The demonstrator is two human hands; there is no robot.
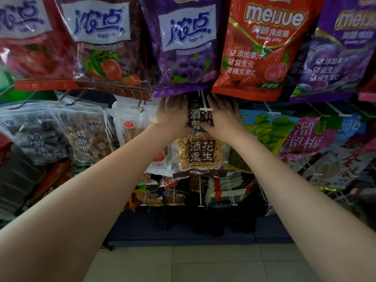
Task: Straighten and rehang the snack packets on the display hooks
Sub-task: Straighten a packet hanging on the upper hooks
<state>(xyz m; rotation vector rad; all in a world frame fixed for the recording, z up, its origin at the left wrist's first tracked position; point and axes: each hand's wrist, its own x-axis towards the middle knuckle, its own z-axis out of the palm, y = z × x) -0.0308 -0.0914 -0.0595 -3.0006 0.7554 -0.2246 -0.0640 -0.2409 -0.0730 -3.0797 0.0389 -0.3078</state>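
Both hands — left hand (173, 112), right hand (221, 117) — lie with straight fingers on the top of the peanut packet (200, 153), which hangs between them on its hook (204, 102). It looks light, soft and slippery (thin plastic film) — best pinched at the stiffer top edge.

Dim, cool light; glare is streaking across glossy purple packet (186, 43). Wide-angle lens is bending edges, w/ corner packets blurring; lower rack is sitting in shadow.

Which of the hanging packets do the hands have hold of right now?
The peanut packet with the brown label, centre of the middle row: left hand and right hand flank its top at the hook.
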